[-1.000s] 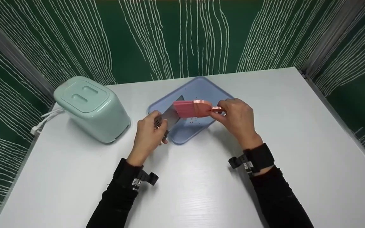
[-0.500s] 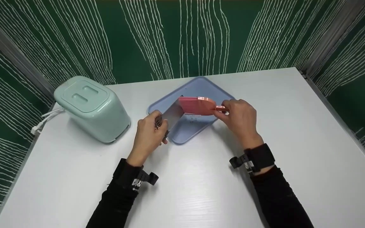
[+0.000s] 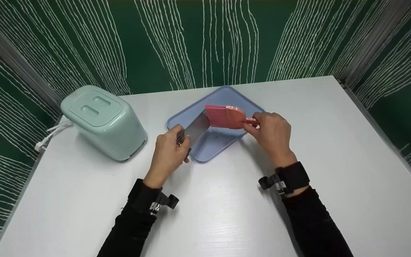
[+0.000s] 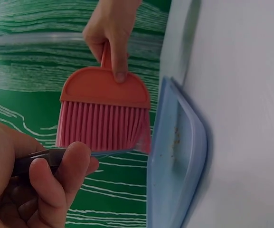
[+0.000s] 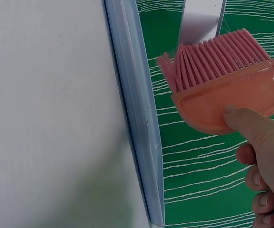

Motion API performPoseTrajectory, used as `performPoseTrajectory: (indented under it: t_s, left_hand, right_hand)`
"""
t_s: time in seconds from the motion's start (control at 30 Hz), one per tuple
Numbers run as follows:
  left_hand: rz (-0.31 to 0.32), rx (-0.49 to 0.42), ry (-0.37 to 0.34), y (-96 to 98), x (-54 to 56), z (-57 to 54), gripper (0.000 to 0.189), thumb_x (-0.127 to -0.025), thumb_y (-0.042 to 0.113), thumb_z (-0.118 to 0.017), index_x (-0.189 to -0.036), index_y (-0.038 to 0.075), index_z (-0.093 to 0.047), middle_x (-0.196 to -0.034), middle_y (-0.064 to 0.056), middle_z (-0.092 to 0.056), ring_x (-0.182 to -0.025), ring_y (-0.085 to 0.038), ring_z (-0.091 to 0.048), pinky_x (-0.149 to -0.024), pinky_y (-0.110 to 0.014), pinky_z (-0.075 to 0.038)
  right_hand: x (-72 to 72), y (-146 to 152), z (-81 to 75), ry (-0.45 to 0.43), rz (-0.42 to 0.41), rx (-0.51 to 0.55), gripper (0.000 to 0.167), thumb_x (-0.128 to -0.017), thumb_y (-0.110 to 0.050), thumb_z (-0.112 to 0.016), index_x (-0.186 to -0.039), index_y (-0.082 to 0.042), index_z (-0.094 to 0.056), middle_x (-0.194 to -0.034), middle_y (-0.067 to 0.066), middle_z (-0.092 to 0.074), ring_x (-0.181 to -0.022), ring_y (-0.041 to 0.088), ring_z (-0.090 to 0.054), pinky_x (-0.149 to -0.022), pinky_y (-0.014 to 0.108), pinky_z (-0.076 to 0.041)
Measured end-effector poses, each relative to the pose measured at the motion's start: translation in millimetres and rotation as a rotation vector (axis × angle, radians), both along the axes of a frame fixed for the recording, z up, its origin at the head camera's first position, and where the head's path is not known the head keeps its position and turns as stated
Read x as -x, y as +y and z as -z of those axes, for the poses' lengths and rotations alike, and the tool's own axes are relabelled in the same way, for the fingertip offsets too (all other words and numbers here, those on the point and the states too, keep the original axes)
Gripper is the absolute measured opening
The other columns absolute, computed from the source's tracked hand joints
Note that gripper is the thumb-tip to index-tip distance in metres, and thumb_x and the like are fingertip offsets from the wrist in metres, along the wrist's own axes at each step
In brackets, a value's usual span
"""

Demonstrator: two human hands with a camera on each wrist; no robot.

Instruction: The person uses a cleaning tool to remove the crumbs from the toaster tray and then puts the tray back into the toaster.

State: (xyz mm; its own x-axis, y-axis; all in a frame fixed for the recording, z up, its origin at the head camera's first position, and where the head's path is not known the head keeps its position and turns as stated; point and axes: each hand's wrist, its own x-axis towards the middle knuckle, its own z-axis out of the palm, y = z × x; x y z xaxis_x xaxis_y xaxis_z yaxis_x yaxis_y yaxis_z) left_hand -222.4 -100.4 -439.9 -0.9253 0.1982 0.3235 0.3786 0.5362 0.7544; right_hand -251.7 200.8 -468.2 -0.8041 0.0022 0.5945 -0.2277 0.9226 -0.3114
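Note:
My left hand (image 3: 170,151) grips the dark handle of a cleaver (image 3: 198,128) with a broad, flat metal blade, held over the left part of the blue tray (image 3: 205,156). With thumb and fingers, my right hand (image 3: 272,135) holds the short handle of an orange brush (image 3: 237,118) with pink bristles (image 4: 103,126). The bristles meet the far end of the blade in the head view. In the right wrist view, they cover the lower end of the shiny blade (image 5: 201,21). Small crumbs (image 4: 176,141) lie on the tray below.
A mint-green toaster (image 3: 103,123) with a lid stands at the left of the white table (image 3: 227,207). Its white cord and plug (image 3: 41,145) lie by the left edge. Green walls with white lines (image 3: 227,43) surround the table at the back and sides.
The brush has moved up and right along the blade toward its far end, with the right hand following. The left hand and cleaver have barely shifted.

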Motion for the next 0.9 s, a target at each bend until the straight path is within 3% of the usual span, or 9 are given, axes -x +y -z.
performPoseTrajectory:
  t_s: [0.23,0.53,0.9]
  left_hand:
    - [-0.007,0.032,0.025,0.1,-0.1,-0.4,0.013,-0.102,0.006,-0.059,-0.089,0.007,-0.061,-0.063,-0.004,-0.07,-0.041,-0.009,-0.065,-0.041,-0.025,-0.048]
    - [-0.01,0.021,0.009,-0.4,1.4,1.3,0.011,-0.101,0.006,-0.06,-0.09,0.006,-0.062,-0.064,-0.005,-0.07,-0.041,-0.01,-0.065,-0.04,-0.027,-0.049]
    - [0.04,-0.169,-0.201,-4.0,5.9,4.2,0.015,-0.104,0.011,-0.061,-0.09,0.008,-0.058,-0.068,-0.009,-0.067,-0.044,-0.02,-0.068,-0.039,-0.031,-0.051]
  right_hand:
    - [-1.1,2,2.2,0.001,0.041,0.005,0.043,-0.088,-0.042,-0.088,-0.068,-0.011,-0.067,-0.062,0.012,-0.067,-0.058,0.032,-0.059,-0.05,0.035,-0.034]
    - [-2.5,2,-3.1,0.021,0.046,0.048,0.044,-0.09,-0.044,-0.086,-0.069,-0.01,-0.068,-0.065,0.013,-0.07,-0.059,0.033,-0.064,-0.049,0.036,-0.035]
    - [-6.0,-7,-21.5,0.043,-0.03,0.227,0.049,-0.091,-0.044,-0.086,-0.07,-0.009,-0.059,-0.061,0.01,-0.06,-0.058,0.024,-0.054,-0.056,0.031,-0.029]
